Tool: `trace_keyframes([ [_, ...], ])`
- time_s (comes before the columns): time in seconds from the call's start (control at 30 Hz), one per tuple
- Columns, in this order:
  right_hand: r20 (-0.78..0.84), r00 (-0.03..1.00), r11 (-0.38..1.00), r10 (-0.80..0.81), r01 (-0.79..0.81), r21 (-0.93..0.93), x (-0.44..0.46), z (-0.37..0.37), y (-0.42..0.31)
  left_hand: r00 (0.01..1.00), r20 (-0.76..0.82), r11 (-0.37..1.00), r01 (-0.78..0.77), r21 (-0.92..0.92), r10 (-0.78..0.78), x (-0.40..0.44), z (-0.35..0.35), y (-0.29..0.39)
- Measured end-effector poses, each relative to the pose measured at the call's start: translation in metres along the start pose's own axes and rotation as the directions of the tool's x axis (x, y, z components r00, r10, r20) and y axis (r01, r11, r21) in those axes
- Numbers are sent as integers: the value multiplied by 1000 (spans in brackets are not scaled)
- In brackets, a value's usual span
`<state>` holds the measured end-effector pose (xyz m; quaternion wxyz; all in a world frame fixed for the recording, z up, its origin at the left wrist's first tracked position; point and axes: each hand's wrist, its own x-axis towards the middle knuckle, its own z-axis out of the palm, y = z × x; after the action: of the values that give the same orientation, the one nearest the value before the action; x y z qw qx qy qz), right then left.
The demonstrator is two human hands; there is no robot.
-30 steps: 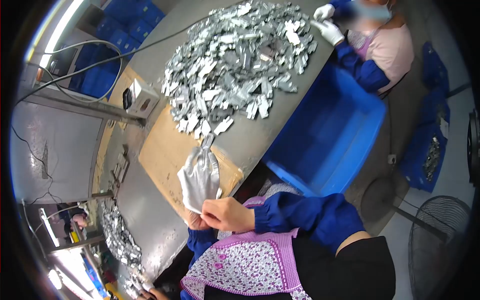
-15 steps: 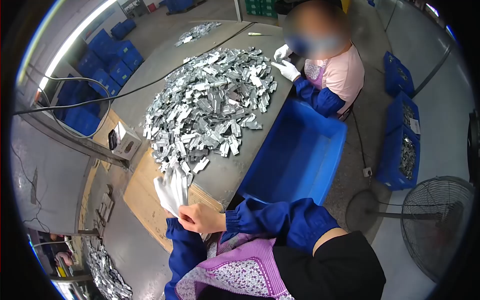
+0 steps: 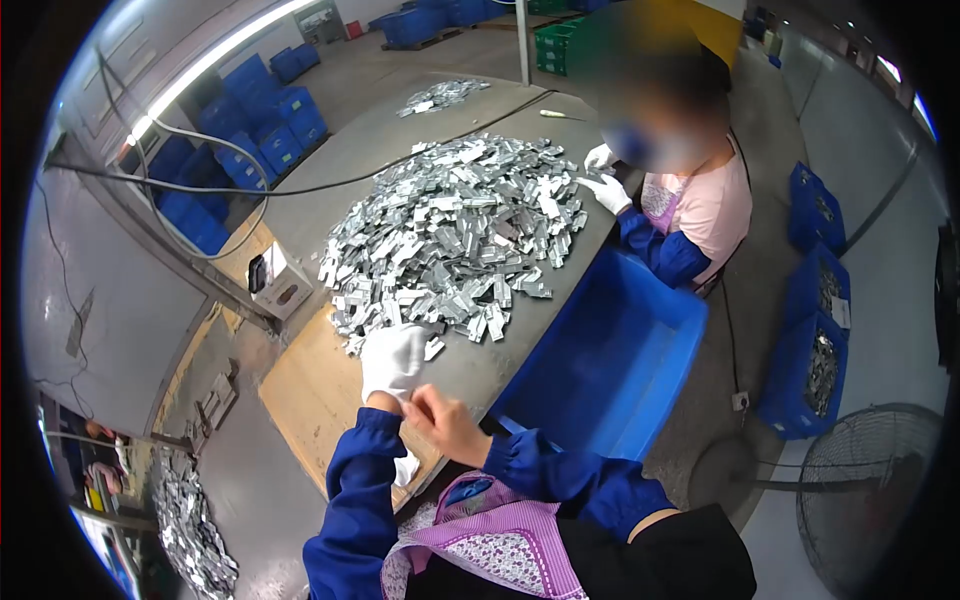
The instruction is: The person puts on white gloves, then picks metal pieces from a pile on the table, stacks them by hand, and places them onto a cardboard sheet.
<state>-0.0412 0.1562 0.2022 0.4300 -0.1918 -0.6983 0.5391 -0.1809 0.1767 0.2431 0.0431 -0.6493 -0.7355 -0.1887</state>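
My left hand [image 3: 392, 360] wears a white glove and lies at the near edge of a large heap of small silvery metal pieces [image 3: 455, 230]. Its fingers are curled; whatever is inside them is hidden. Bare, with thumb and fingers pinched together, my right hand [image 3: 450, 428] is at the left wrist, on the cuff of the glove. Under both hands lies a brown board [image 3: 315, 385] on the grey table [image 3: 480, 375]. A second white glove [image 3: 405, 469] shows below my right hand, near the board's edge.
An open blue bin [image 3: 610, 350] stands against the table's right side. Beyond it sits a co-worker [image 3: 708, 215] with white gloves. A small white box [image 3: 280, 283] is at left, a cable [image 3: 330, 187] crosses above the table, and a fan [image 3: 865, 490] stands at right.
The view has tilted up, showing more of the room. My left hand's fingers, stretched out before, are now curled. My right hand stays at the glove's cuff.
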Motion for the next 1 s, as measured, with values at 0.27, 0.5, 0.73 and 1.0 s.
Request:
trace_keyframes([
  [0.27,9,989,966,-147,146,-215,15,-15,7,985,170,978,-56,199,22,-16,42,-12],
  [0.5,33,987,970,-159,162,-183,7,-20,11,969,150,960,-222,167,198,-38,79,-35],
  [0.73,96,992,962,-81,104,-253,-4,-12,2,975,212,958,-128,255,74,-43,81,-23],
  [1.0,587,667,495,459,-740,455,-9,-25,6,996,77,999,-47,-10,48,-76,81,-18],
])
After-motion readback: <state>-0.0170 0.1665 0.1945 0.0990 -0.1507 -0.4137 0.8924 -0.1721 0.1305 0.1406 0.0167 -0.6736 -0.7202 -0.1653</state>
